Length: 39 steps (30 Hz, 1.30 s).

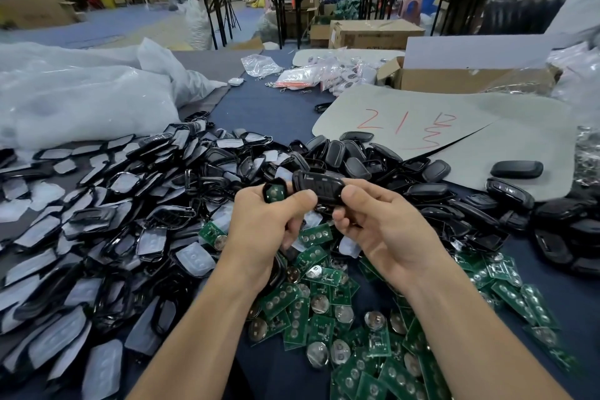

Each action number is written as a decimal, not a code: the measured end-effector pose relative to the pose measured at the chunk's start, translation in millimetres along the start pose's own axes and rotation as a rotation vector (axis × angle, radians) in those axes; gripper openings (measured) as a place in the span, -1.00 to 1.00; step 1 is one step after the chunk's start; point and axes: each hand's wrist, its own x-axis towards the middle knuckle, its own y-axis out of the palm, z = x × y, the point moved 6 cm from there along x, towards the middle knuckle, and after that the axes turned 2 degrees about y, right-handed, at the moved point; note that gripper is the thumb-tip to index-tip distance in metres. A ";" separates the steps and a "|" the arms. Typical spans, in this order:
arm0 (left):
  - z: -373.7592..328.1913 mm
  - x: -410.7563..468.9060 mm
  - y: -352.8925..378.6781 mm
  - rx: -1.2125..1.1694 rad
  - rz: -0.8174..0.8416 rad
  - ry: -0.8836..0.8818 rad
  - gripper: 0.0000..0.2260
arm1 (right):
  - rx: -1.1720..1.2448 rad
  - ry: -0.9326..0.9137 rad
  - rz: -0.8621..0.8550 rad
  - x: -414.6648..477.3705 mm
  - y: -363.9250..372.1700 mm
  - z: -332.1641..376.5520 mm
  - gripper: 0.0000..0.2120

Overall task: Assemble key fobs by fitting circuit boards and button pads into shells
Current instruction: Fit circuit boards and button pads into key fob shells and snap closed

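Observation:
Both hands are raised over the middle of the table. My left hand (pixel 266 224) grips a black shell half with a green circuit board (pixel 275 192) seated in it. My right hand (pixel 380 224) pinches a second black shell (pixel 319 185), held lengthwise between thumb and fingers; my left thumb also touches its left end. The two parts sit side by side, almost touching. Below my hands lies a heap of loose green circuit boards (pixel 341 308) with coin cells. To the left spreads a pile of black frames with pale button pads (pixel 123 237).
A heap of black shell backs (pixel 438 185) lies right of my hands, partly on grey card (pixel 470 127) marked in red. White plastic bags (pixel 81 97) fill the far left. A cardboard box (pixel 470 78) and bagged fobs (pixel 324 75) stand behind. People work at distant tables.

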 end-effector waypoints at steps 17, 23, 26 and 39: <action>2.1 0.7 -8.0 -0.158 -0.168 -0.056 -0.73 | 0.109 0.096 -0.179 0.1 -6.5 -10.6 -0.79; -13.6 -6.2 -0.7 0.287 -0.145 0.306 -0.70 | 0.068 0.155 -0.062 0.2 17.8 -22.7 -0.57; -13.8 -10.6 3.3 0.400 -0.093 0.340 -0.69 | 0.158 0.151 -0.091 -1.5 16.8 -22.8 -0.60; 10.2 -3.0 12.7 -0.154 0.037 -0.146 -0.71 | 0.231 0.138 -0.099 2.0 -3.4 -10.1 -0.81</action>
